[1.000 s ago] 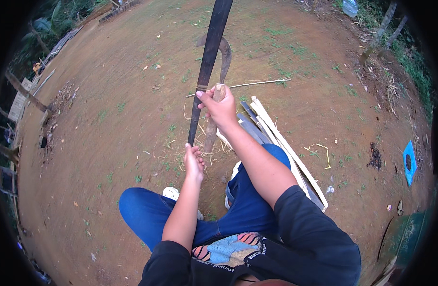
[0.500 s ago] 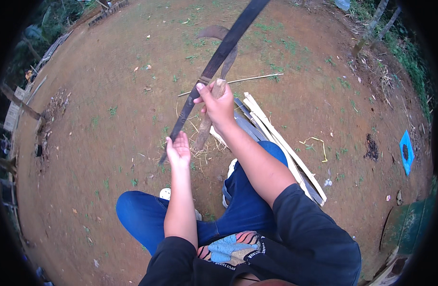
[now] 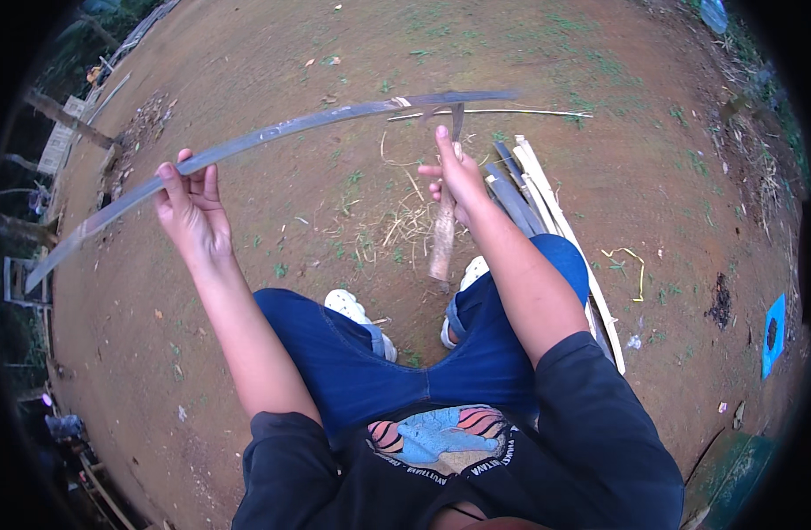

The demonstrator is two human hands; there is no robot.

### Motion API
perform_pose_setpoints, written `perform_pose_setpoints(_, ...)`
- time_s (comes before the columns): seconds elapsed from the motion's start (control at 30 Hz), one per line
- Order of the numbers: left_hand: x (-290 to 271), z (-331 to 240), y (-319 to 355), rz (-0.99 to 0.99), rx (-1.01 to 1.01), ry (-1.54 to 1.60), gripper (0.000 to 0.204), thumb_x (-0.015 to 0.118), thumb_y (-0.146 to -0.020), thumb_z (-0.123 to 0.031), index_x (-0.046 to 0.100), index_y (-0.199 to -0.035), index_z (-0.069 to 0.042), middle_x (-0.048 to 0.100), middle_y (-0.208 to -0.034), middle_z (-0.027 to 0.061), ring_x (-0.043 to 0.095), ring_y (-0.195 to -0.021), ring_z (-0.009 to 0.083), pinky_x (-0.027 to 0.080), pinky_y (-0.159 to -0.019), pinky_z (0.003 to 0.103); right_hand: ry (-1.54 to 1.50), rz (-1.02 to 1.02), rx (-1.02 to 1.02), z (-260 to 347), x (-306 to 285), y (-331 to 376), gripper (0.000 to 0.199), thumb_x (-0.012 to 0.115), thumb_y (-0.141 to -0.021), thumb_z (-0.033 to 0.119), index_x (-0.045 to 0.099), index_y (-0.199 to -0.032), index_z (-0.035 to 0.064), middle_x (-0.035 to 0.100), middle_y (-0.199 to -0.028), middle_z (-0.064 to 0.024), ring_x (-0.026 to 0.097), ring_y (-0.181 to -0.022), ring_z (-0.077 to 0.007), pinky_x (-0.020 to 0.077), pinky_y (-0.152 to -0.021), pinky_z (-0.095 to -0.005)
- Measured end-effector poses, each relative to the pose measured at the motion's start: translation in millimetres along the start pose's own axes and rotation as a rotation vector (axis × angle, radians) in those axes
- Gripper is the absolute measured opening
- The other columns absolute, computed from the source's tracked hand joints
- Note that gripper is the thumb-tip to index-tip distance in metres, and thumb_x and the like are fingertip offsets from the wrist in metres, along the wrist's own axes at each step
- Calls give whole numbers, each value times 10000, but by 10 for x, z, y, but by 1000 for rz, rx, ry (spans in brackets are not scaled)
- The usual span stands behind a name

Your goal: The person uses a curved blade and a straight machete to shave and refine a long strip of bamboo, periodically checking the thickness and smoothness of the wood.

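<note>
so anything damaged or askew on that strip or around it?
The long bamboo strip is split near its right end, by the right hand: a sliver forks off downward. The strip bows between both hands. Shavings litter the dirt by the feet.

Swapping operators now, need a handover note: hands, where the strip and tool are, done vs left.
Left hand: fingers curled around the long bamboo strip, held up level across the view.
Right hand: gripping the wooden-handled knife, its blade meeting the strip near the far end.
More split strips lie on the dirt ground beside the right leg; shavings lie ahead of the feet.
Done: some shaving, judging by the shavings. Left: cannot tell how much of the strip remains.
</note>
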State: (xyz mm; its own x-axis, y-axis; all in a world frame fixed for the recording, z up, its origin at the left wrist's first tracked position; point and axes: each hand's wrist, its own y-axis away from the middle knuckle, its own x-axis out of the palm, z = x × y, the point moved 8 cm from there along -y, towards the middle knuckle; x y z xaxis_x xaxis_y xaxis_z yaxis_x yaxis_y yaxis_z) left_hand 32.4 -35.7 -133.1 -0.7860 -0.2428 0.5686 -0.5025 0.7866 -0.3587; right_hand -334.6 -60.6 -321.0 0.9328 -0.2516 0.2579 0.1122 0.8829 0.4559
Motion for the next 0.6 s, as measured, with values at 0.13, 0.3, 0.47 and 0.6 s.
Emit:
perform_pose_setpoints(0.13,36,-651,-60,-50,328,-450,284,723,-896,-304,589,-947,-60,637,-853,41,588,-729,97,480,-626,219,462,106,200,-811,-29,-194,683,693,-811,610,567,-956,-46,620,-752,-107,545,-526,-112,463,-453,-256)
perform_pose_setpoints(0.3,58,-441,-99,42,461,-628,276,724,-903,-290,617,-863,-40,614,-757,22,548,-694,84,431,-657,237,651,124,367,-1509,-398,-514,561,682,-863,502,570,-875,-48,577,-619,-92,530,-442,-156,436,-400,-318)
perform_pose_setpoints(0.47,-192,249,-32,175,273,-665,244,695,-925,-266,617,-883,-38,656,-788,57,643,-775,118,484,-712,259,517,10,36,-1238,-45,-170,478,678,-874,454,595,-922,-14,599,-653,-59,561,-495,-146,451,-435,-318)
perform_pose_setpoints(0.6,-355,893,-9,291,52,-579,239,602,-980,-277,606,-917,-46,680,-897,110,640,-807,153,496,-820,333,318,158,-91,-1342,608,179,356,719,-846,389,626,-905,50,630,-700,-26,603,-608,-130,497,-575,-299)
